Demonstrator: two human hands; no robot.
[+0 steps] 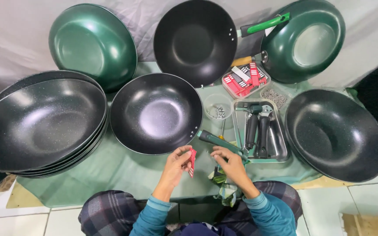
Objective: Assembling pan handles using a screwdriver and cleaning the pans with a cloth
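Observation:
My left hand (176, 165) pinches a small red and white label tag (192, 161) just below the rim of the black wok (156, 112) in the middle. My right hand (229, 165) rests beside it with fingers curled over a dark green pan handle (217, 142) that lies on the green cloth (119, 170). Crumpled green wrapping (224, 185) lies under my right wrist. Both hands hover over the cloth's near edge, above my lap.
A stack of black woks (40, 124) sits at the left and another black wok (335, 133) at the right. Two green woks (92, 43) (305, 41) and a black one (195, 41) lean at the back. A metal tray with tools (259, 131), a bowl of screws (217, 108) and a box of red tags (246, 79) lie between.

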